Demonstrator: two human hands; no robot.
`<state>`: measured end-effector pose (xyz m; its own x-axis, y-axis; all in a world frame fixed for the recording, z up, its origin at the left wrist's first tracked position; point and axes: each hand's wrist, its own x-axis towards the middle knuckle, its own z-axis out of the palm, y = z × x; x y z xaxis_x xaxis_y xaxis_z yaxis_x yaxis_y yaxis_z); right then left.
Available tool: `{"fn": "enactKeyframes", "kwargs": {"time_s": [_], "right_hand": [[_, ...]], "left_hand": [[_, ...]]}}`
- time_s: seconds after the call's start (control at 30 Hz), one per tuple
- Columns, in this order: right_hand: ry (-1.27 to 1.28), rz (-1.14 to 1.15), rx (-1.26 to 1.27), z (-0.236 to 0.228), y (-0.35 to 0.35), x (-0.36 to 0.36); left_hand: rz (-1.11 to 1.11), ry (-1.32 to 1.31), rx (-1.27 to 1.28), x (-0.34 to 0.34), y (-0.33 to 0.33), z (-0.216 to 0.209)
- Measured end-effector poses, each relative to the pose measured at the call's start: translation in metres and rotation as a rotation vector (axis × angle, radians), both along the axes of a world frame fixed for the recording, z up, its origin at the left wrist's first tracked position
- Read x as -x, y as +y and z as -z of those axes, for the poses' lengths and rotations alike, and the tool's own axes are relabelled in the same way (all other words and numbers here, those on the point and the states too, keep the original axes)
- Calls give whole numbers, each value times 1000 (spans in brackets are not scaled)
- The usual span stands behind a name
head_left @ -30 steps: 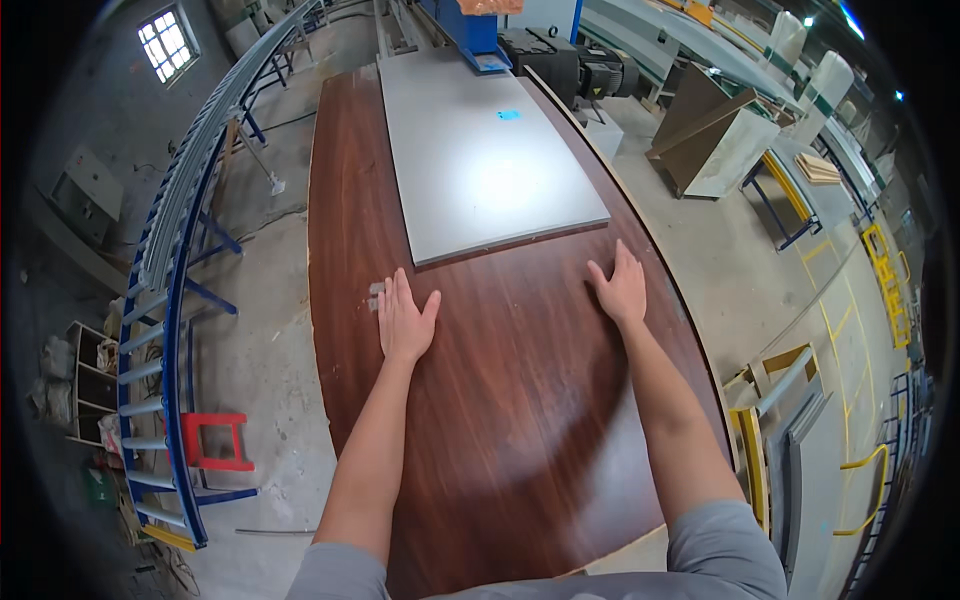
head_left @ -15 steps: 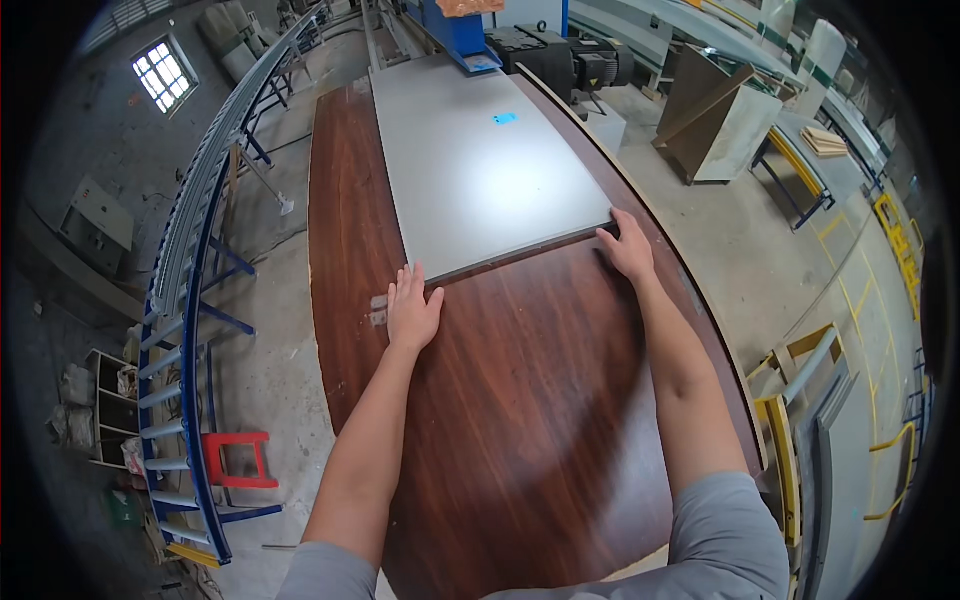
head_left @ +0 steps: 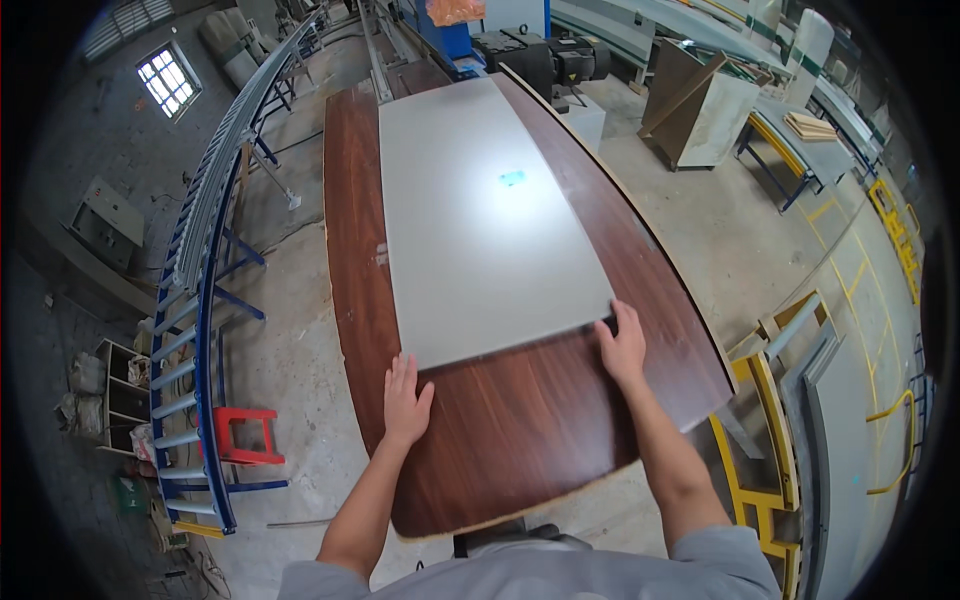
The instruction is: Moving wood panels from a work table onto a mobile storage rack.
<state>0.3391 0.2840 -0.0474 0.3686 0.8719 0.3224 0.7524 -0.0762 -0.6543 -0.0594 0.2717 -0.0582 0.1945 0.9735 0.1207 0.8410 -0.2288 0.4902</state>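
A pale grey flat panel (head_left: 470, 270) with a small light-blue sticker (head_left: 512, 179) lies on a dark reddish-brown wood-grain board (head_left: 520, 430). My left hand (head_left: 406, 403) rests at the panel's near left corner, fingers stretched out along it and thumb apart. At the near right corner, my right hand (head_left: 622, 345) has its fingers on the side edge and its thumb by the front edge, gripping the corner. The panel's underside is hidden.
Along the left runs a blue-framed roller conveyor (head_left: 205, 360), with a red stool (head_left: 248, 436) beside it. Dark motors (head_left: 545, 60) stand beyond the board. Yellow frames (head_left: 755, 470) and leaning grey panels (head_left: 825, 430) are at the near right. A metal cabinet (head_left: 705, 115) stands farther right.
The panel has slid toward me across the wood-grain board, both hands staying at its near corners. My view has moved back, so the board's near edge now shows.
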Motion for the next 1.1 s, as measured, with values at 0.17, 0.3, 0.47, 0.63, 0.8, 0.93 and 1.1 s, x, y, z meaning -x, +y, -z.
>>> {"fn": "enactKeyframes", "kwargs": {"time_s": [0.17,0.3,0.47,0.63,0.8,0.93,1.1], "right_hand": [[80,50,104,-12,-173,15],[181,199,40,11,-289,12],[1366,460,-125,25,-379,36],[1661,392,-135,13,-434,18],[1572,441,-106,19,-483,-8],[1516,519,-89,9,-517,-11],[1460,658,-104,5,-555,-15]], "left_hand": [[30,-37,105,8,-182,-17],[93,-59,105,-16,-320,-36],[253,-320,390,-53,-404,-37],[186,-589,760,-78,-417,-17],[-75,-1216,1011,-77,-392,4],[-89,-1350,1118,-77,-359,4],[-190,-1537,1175,-80,-329,0]]}}
